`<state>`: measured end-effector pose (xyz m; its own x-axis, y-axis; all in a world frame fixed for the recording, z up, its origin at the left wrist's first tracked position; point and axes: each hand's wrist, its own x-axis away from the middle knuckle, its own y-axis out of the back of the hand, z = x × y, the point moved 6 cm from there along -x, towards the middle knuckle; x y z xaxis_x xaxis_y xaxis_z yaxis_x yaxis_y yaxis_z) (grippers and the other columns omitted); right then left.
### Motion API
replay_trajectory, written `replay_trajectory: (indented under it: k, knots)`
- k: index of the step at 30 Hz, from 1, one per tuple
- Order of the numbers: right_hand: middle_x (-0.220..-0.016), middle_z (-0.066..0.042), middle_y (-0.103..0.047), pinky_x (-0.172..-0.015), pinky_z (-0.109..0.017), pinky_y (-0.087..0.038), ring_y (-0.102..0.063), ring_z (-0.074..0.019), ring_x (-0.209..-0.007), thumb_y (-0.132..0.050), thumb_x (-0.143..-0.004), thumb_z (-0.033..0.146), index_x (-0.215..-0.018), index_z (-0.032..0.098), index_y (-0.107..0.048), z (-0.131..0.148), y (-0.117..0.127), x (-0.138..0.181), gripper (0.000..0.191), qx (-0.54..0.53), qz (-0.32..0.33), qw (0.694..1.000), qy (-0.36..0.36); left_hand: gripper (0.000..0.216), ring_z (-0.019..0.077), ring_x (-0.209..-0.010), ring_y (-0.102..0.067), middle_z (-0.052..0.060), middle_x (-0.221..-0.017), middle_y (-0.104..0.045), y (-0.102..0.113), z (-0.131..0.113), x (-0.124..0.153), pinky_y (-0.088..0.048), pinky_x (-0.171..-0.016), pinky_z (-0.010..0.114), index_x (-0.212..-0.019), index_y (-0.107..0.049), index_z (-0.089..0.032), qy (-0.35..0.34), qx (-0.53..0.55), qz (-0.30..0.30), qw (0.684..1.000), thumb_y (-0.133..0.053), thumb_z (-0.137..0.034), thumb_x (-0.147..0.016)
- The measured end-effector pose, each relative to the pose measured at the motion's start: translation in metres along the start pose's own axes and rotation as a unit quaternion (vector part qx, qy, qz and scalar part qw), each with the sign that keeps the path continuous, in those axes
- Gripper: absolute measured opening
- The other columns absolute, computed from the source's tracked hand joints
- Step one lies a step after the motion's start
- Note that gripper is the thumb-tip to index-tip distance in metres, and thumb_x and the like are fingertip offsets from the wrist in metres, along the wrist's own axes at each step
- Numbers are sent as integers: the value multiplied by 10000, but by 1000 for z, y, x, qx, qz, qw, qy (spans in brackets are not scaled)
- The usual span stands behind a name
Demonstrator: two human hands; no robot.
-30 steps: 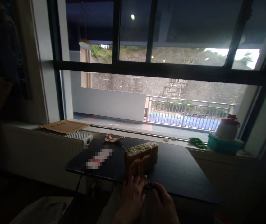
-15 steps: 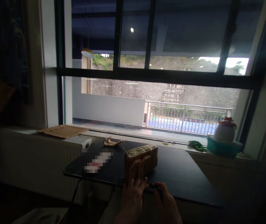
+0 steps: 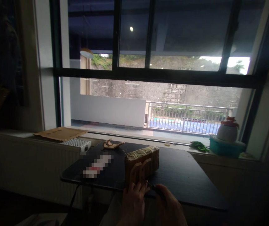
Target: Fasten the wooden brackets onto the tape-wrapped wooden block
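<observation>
My left hand (image 3: pixel 132 202) grips a small flat wooden piece (image 3: pixel 137 172) with two prongs, held upright at the near edge of a dark table (image 3: pixel 181 175). My right hand (image 3: pixel 169 205) is closed on a thin dark tool (image 3: pixel 152 187) whose tip points at the wooden piece. Just behind the piece lies a wrapped tan bundle of wooden parts (image 3: pixel 142 159). Both hands are low in the head view and dimly lit.
Another curved wooden piece (image 3: pixel 112 144) lies at the table's far left, near a blurred-out flat item (image 3: pixel 97 164). On the sill are a cardboard sheet (image 3: pixel 60 133), a white device (image 3: pixel 76 143), a green cloth (image 3: pixel 199 145) and a teal bowl with a white pot (image 3: pixel 227 142). A large window fills the background.
The view has shifted slightly, so the table sits a little lower and to the left. My hands hold the same grip on the wooden piece and tool.
</observation>
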<state>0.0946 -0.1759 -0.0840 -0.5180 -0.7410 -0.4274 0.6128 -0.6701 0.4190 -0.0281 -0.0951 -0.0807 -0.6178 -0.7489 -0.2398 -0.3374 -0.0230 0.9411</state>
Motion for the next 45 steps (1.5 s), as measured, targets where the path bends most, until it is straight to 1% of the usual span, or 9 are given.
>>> replay_trajectory:
  k: [11,15,17,21,28,31,34,37,45]
  knots:
    - [-931,-47,-729,-777,-259,-491,-673,-198,-870,-454,-837,411,-950,215,-653,-3,-9,6,301,-60,43,996,-42,416,265,-1101,-468,57,-1174,-578,15,-9,2,-381,-888,410,-1226,-555,-266,0,-12,27,1000,-366,-184,-865]
    - [-977,-47,-723,-750,-270,-500,-675,-209,-886,-498,-798,360,-1116,209,-606,-1,-4,6,368,-26,23,998,-57,455,252,-1106,-463,49,-1210,-547,9,-5,3,-380,-882,394,-1239,-542,-276,-4,-9,8,1000,-351,-135,-851]
    - [-1002,-50,-716,-759,-275,-499,-673,-211,-899,-490,-799,343,-1144,210,-595,5,0,5,384,-13,15,999,-39,491,248,-1102,-459,44,-1229,-530,6,-3,3,-377,-880,397,-1265,-519,-292,-12,-13,-6,1000,-349,-113,-840]
    - [-1018,-46,-713,-783,-265,-490,-670,-204,-905,-464,-835,347,-1020,235,-652,17,0,5,287,-15,29,999,-4,486,257,-1112,-441,45,-1248,-515,5,-4,3,-374,-886,405,-1284,-505,-299,-11,-14,4,1000,-363,-147,-845]
    - [-962,-47,-723,-765,-258,-504,-671,-200,-892,-474,-830,376,-984,209,-649,1,-9,7,287,-57,49,996,-44,450,264,-1129,-445,44,-1245,-530,12,-8,3,-368,-918,424,-1239,-545,-278,-7,1,6,1000,-385,-178,-830]
    - [-974,-50,-723,-751,-270,-514,-678,-211,-882,-505,-797,347,-1099,207,-624,-3,-5,6,353,-23,24,998,-53,476,272,-1140,-440,54,-1266,-521,7,-5,3,-368,-918,434,-1272,-516,-269,-1,-7,4,1000,-399,-181,-819]
    - [-1050,-56,-704,-800,-296,-510,-667,-228,-934,-509,-777,301,-1112,217,-639,4,0,5,369,9,-1,1000,-14,502,269,-1151,-429,52,-1290,-504,4,-3,3,-363,-922,427,-1298,-490,-271,3,-10,-5,1000,-412,-179,-811]
    - [-1091,-52,-691,-847,-306,-493,-653,-234,-978,-494,-787,284,-1047,229,-676,12,-1,6,321,20,10,1000,13,489,252,-1141,-434,34,-1277,-510,5,-3,4,-366,-917,402,-1276,-508,-288,-4,3,-4,1000,-412,-167,-812]
    - [-1021,-57,-711,-800,-271,-499,-663,-204,-936,-438,-851,357,-1060,196,-631,4,-9,7,327,-37,43,998,-40,416,264,-1133,-450,28,-1236,-535,11,-4,3,-375,-900,411,-1188,-569,-295,-3,6,1,1000,-430,-175,-815]
